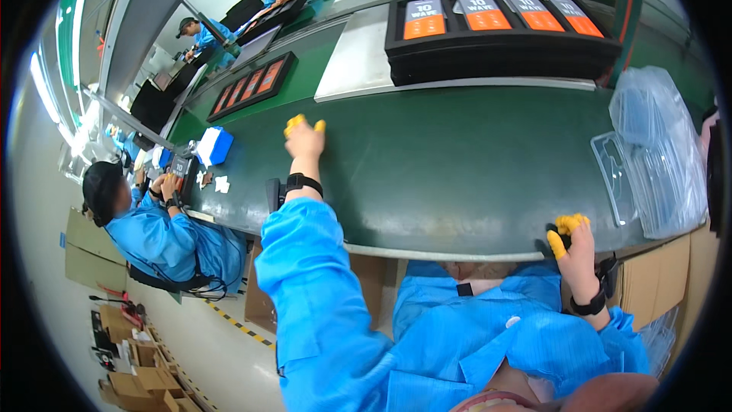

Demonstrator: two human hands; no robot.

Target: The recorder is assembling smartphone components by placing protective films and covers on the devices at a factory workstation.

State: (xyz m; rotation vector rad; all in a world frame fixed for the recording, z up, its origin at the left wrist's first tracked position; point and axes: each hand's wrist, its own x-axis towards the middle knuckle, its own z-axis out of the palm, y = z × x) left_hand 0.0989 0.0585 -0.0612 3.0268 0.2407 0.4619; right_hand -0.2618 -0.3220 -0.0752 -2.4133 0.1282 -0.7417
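My left hand (306,141) reaches out over the green work surface (442,175), yellow covers on its fingertips. Thumb and fingers are apart, and nothing shows between them. At the near right edge of the surface is my right hand (576,248), also with yellow fingertip covers. Its fingers are curled around a small dark thing (562,236) that I cannot make out. To the right of that hand lie a clear plastic shell (610,179) and a clear bag (662,152) filled with similar shells.
A black tray (503,65) of grey-and-orange packages sits on a white board (354,65) at the back. A smaller tray (287,69) and a blue box (216,145) are farther left. A co-worker (164,240) sits at left. Below right stands a cardboard box (656,278).
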